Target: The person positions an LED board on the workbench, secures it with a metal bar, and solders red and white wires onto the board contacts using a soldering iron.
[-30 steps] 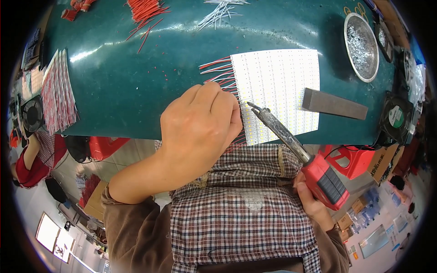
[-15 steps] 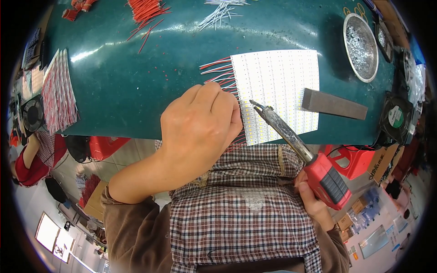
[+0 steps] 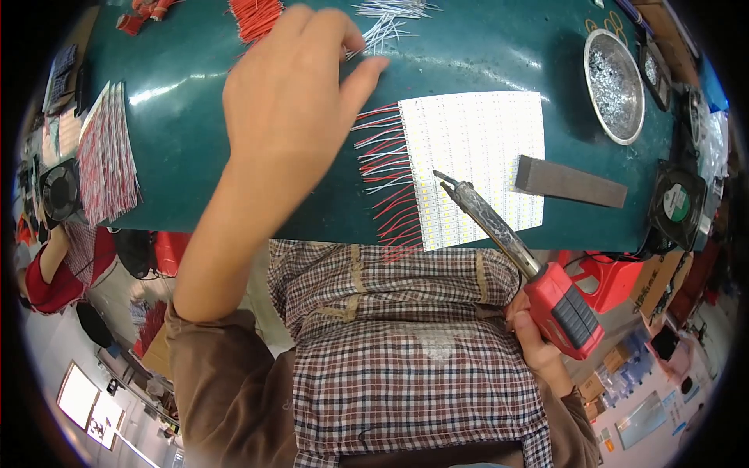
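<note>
My left hand (image 3: 289, 101) is stretched over the far part of the green table, thumb and fingers apart, with nothing visible in it. Close to its fingertips lie loose white wires (image 3: 384, 33); a pile of red wires (image 3: 256, 17) is partly behind the hand. My right hand (image 3: 534, 343) grips a soldering iron (image 3: 566, 312) with a red and black handle. The iron's tip is above a white sheet of LED strips (image 3: 484, 125), and I cannot tell whether it touches. Red and white wires (image 3: 386, 160) stick out from the sheet's left edge.
A dark grey bar (image 3: 573, 181) lies across the sheet's right side. Beyond it stands a metal bowl (image 3: 615, 86) of silvery bits, near a small fan (image 3: 672, 199). Bundled red-and-white wires (image 3: 108, 160) hang over the table's left side. A person in red (image 3: 58, 265) sits at far left.
My left hand has moved away from the wires at the sheet's left edge, up to the loose wires, and its fingers have spread. The right hand and iron stay nearly still.
</note>
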The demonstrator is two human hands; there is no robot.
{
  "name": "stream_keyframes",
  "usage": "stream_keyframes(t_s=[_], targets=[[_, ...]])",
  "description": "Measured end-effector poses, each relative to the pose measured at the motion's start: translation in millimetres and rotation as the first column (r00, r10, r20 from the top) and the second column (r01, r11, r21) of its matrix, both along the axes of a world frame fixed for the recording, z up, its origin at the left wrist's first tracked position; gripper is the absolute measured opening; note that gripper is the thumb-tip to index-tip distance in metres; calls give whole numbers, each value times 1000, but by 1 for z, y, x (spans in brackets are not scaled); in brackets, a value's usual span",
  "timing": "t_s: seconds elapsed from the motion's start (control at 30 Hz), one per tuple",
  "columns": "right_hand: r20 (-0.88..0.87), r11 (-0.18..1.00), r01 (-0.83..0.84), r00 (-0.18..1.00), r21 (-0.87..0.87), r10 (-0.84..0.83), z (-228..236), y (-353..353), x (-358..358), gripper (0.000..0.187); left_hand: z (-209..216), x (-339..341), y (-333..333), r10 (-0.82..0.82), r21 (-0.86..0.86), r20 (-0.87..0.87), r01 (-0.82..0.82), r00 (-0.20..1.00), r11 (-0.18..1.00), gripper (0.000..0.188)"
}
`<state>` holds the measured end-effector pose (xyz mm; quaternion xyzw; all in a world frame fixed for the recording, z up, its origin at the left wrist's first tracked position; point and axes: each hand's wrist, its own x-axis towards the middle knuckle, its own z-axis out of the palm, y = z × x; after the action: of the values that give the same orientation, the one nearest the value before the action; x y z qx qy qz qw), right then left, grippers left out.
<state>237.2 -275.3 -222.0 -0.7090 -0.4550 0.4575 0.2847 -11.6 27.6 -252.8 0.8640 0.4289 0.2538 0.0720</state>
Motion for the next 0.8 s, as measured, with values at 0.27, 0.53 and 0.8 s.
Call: stream_keyframes(t_s=[0.27, 0.53, 0.8], targets=[[21, 999, 0, 1000, 53, -1, 0, -4, 1, 20, -2, 4, 13, 98, -239, -13, -98, 995, 966, 14], [26, 999, -13, 1000, 50, 11, -3, -4, 2, 22, 8, -7, 1, 66, -143, 63, -57, 996, 988, 11], [61, 996, -23, 998, 84, 18, -1, -9, 3, 23, 17, -11, -55, -256, -159, 169, 282, 952, 946, 21]])
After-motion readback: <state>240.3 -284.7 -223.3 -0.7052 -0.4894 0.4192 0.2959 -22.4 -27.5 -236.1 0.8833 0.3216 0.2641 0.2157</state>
